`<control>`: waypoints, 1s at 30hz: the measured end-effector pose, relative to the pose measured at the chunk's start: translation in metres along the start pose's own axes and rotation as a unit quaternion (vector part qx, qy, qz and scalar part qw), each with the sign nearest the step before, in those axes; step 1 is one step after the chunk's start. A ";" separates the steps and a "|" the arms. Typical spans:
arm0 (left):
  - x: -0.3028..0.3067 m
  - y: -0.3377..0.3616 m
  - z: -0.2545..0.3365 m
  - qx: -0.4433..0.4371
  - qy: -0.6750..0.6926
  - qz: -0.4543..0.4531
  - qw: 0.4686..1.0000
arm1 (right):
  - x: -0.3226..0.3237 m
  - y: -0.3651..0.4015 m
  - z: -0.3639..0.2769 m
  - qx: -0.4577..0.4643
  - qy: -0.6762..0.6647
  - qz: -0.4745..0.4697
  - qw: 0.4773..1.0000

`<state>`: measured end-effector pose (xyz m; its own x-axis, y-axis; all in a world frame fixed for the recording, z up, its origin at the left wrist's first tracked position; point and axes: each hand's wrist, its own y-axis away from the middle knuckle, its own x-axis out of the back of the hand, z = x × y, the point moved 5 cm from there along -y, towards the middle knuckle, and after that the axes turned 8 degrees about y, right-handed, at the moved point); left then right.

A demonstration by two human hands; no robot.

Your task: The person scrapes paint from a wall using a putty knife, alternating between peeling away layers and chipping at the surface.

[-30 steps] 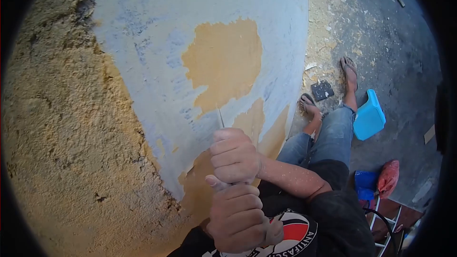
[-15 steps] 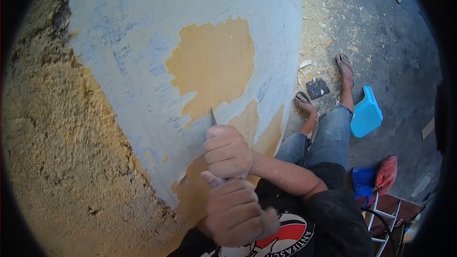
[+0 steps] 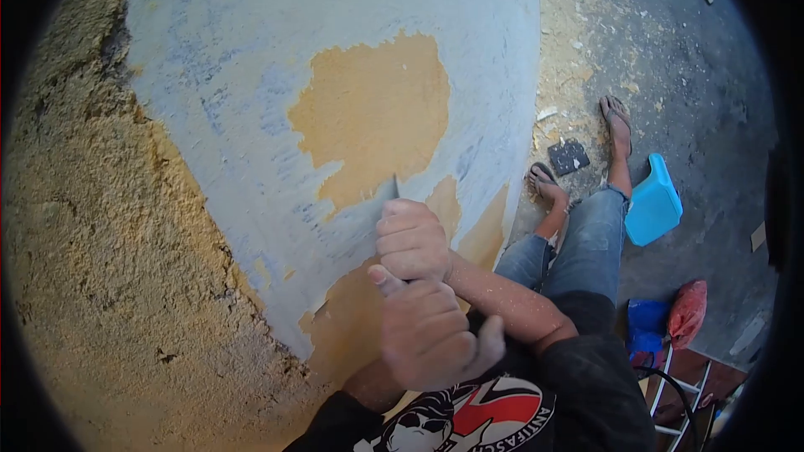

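Observation:
My right hand [image 3: 410, 238] and my left hand [image 3: 431, 335] are stacked one above the other, both closed round the handle of a scraper. Its thin metal blade [image 3: 395, 187] sticks up from my right fist and touches the wall. The blade tip sits at the edge between grey-blue paint [image 3: 276, 92] and a bare yellow patch [image 3: 377, 109]. More yellow patches lie just right of and below my hands. Rough sandy plaster [image 3: 92, 234] covers the wall's left side.
Far below, my feet in sandals [image 3: 544, 184] stand on a grey floor strewn with paint flakes. A blue plastic stool [image 3: 653, 201], a dark square pad [image 3: 568, 157], a red bag [image 3: 687, 311] and a white ladder frame [image 3: 670, 406] lie on the right.
Both hands have shifted up and a little right along the wall, taking the blade from the grey paint to the rim of the yellow patch. The left hand has closed up against the right.

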<state>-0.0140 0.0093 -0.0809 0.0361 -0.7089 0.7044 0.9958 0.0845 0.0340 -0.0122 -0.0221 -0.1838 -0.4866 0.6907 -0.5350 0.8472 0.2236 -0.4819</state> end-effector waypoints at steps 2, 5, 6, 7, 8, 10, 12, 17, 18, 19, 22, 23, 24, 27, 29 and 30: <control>0.004 -0.002 -0.001 0.007 0.026 0.067 0.997 | 0.002 0.001 -0.005 -0.011 -0.008 0.000 1.000; -0.025 0.016 0.000 0.205 -0.343 0.073 0.914 | 0.008 -0.003 -0.005 0.032 -0.069 -0.009 0.997; -0.022 0.016 -0.003 0.277 -0.453 0.060 0.845 | 0.005 0.004 0.001 0.023 -0.045 0.011 0.999; -0.013 0.004 -0.010 0.146 -0.228 0.058 0.961 | 0.005 0.008 0.006 0.020 -0.019 0.031 0.999; -0.007 -0.002 -0.004 0.007 0.015 0.050 0.999 | 0.006 0.009 0.001 0.017 -0.019 0.032 0.999; -0.014 0.010 -0.004 -0.030 -0.024 0.084 0.996 | 0.011 0.001 -0.007 0.006 -0.021 0.043 0.999; -0.011 0.009 -0.003 -0.067 -0.067 0.126 0.988 | 0.010 0.007 0.006 0.010 -0.021 0.026 0.999; -0.021 -0.001 -0.009 -0.030 -0.046 0.054 0.997 | 0.005 0.016 0.010 0.009 -0.051 0.011 0.999; -0.023 0.000 -0.008 -0.025 -0.049 0.066 0.996 | 0.009 0.021 0.011 -0.004 -0.027 0.010 1.000; -0.026 -0.002 -0.009 -0.046 -0.035 0.094 0.994 | 0.017 0.021 0.011 -0.005 0.001 0.003 1.000; -0.023 0.010 -0.001 -0.106 -0.023 0.140 0.984 | 0.035 0.004 -0.005 -0.013 0.209 -0.168 0.963; -0.022 0.018 0.003 -0.118 -0.021 0.129 0.984 | 0.041 -0.008 -0.023 0.014 0.216 -0.182 0.959; -0.021 0.024 0.015 -0.140 -0.023 0.151 0.978 | 0.043 -0.016 -0.037 -0.015 0.260 -0.252 0.932; -0.046 0.064 0.045 -0.120 0.039 0.103 0.987 | 0.086 -0.010 -0.070 -0.078 0.336 -0.469 0.813; -0.086 0.101 0.025 0.007 0.019 -0.039 0.999 | 0.142 0.002 -0.095 -0.183 0.405 -0.562 0.698; -0.093 0.110 0.033 -0.008 0.016 -0.036 0.999 | 0.200 0.018 -0.101 -0.171 0.474 -0.613 0.609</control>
<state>0.0894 0.1071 -0.1193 -0.0338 -0.7351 0.6771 0.9971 0.0217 0.0733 -0.0732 0.1896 -0.2294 -0.5934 -0.0883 0.8001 0.0464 0.9886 0.1435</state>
